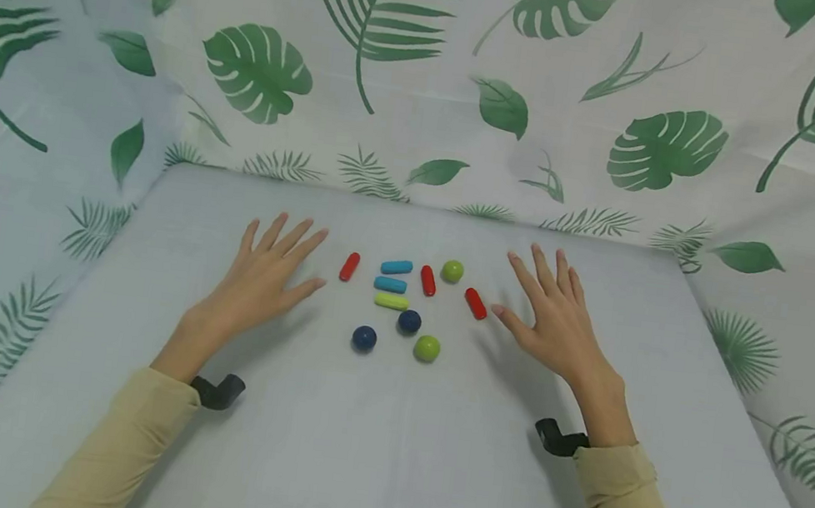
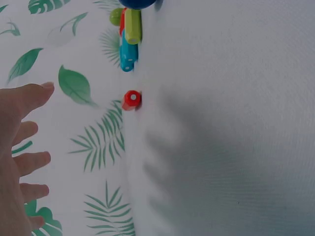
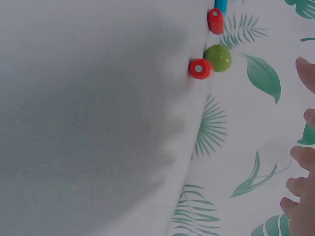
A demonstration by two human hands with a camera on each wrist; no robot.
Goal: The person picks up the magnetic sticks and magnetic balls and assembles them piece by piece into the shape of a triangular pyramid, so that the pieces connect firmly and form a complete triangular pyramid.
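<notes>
My left hand (image 1: 259,277) hovers over the white table with fingers spread, holding nothing. Closest to it lies a red stick (image 1: 349,267), just past the thumb. On the other side my right hand (image 1: 554,321) is spread the same way, its thumb near another red stick (image 1: 476,304). Between the hands lie two blue sticks (image 1: 397,267), a yellow-green stick (image 1: 391,302) and a third red stick (image 1: 428,281). Two dark blue balls (image 1: 364,339) and two green balls (image 1: 428,348) sit around them. In the left wrist view, the nearest red stick (image 2: 132,100) shows end-on.
The white tabletop (image 1: 383,469) runs back to a leaf-printed cloth (image 1: 406,136), which also hangs at both sides. A black wrist mount (image 1: 218,392) sticks out from the left cuff, and another black mount (image 1: 560,439) from the right cuff.
</notes>
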